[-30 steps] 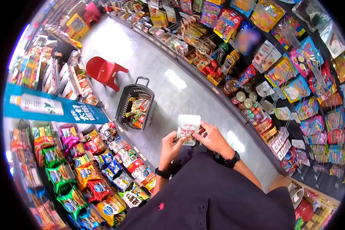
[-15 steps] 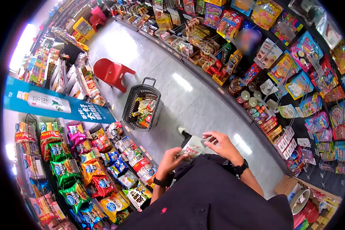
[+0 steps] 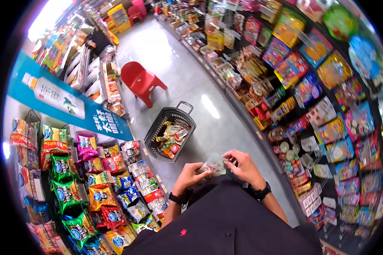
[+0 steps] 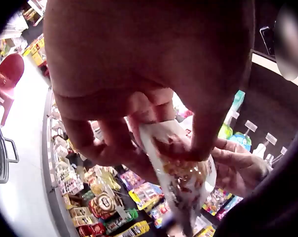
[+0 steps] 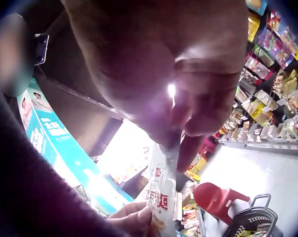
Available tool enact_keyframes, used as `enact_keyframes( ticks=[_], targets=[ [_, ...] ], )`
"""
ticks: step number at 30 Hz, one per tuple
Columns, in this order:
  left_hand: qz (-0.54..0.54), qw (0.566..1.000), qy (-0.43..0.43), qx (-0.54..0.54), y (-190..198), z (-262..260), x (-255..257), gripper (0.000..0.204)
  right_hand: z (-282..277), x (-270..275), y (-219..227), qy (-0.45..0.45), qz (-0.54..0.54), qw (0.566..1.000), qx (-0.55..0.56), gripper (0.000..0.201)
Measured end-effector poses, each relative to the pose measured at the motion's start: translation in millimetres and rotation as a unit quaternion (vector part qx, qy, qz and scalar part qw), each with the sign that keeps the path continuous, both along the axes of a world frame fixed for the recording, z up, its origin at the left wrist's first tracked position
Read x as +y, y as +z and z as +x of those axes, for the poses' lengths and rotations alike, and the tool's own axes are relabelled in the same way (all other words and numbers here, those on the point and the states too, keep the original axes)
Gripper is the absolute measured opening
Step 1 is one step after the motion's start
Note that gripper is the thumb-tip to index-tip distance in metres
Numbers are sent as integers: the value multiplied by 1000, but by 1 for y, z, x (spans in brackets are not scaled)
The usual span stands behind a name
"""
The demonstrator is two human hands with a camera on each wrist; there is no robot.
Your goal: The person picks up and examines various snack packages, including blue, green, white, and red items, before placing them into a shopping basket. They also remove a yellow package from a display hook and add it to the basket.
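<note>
A small pale packet with red print (image 3: 215, 165) is held between both hands in front of the dark shirt. The left hand (image 3: 192, 175) pinches its left side between thumb and fingers. At the packet's upper right edge, the right hand (image 3: 245, 168) pinches with thumb and fingertips. In the left wrist view the packet (image 4: 181, 173) shows a clear side with reddish-brown contents, with the left hand (image 4: 149, 84) over it. The right wrist view shows the packet (image 5: 162, 202) hanging below the right hand (image 5: 163, 69).
A black basket (image 3: 151, 135) holding several snack packets stands on the grey floor, with a red chair (image 3: 139, 83) behind it. Snack shelves line both sides: bagged snacks (image 3: 68, 193) at left, hanging packets (image 3: 327, 127) at right. A blue banner (image 3: 57, 95) crosses the left shelf.
The head view has shifted, so basket and chair appear further right and the right shelf looks different. The right hand, loosely spread half a second ago, now pinches the packet's edge.
</note>
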State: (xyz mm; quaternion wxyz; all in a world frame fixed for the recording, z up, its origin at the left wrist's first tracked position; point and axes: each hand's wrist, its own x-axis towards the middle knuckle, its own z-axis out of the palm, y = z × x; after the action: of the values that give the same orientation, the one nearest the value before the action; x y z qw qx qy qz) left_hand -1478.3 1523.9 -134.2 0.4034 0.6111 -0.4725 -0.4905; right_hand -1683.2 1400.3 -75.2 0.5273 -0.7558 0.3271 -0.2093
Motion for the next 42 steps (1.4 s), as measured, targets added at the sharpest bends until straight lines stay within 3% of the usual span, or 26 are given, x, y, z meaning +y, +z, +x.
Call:
enact_keyframes(
  ticks=[2, 5, 9, 15, 20, 24, 27, 30, 34, 42],
  targets=[
    [13, 998, 44, -52, 19, 18, -8, 29, 26, -16, 2, 20, 2, 1000, 2, 16],
    [33, 987, 122, -98, 11, 36, -7, 28, 60, -38, 1, 67, 14, 998, -6, 15],
    [20, 963, 258, -74, -6, 42, -12, 27, 102, -74, -4, 178, 21, 983, -27, 14],
    [39, 908, 393, -140, 9, 35, -68, 23, 145, -147, -7, 289, -2, 955, -63, 11],
    [43, 892, 428, -137, 33, 26, -140, 24, 156, -228, 2, 322, 20, 945, -55, 11],
    [27, 901, 426, -72, 65, 14, -189, 22, 151, -290, -23, 338, 151, 927, -60, 15],
    [54, 902, 424, -58, 72, -6, -200, 23, 149, -319, -28, 400, 237, 885, -40, 17],
    [55, 892, 444, -67, 70, -32, -203, 24, 151, -333, -30, 470, 243, 848, -1, 17],
    [107, 838, 529, -86, 74, -47, -208, 25, 168, -328, -18, 511, 221, 831, -2, 17],
    [144, 797, 563, -164, 74, -41, -196, 24, 191, -311, -19, 537, 115, 832, -74, 16]
  ],
)
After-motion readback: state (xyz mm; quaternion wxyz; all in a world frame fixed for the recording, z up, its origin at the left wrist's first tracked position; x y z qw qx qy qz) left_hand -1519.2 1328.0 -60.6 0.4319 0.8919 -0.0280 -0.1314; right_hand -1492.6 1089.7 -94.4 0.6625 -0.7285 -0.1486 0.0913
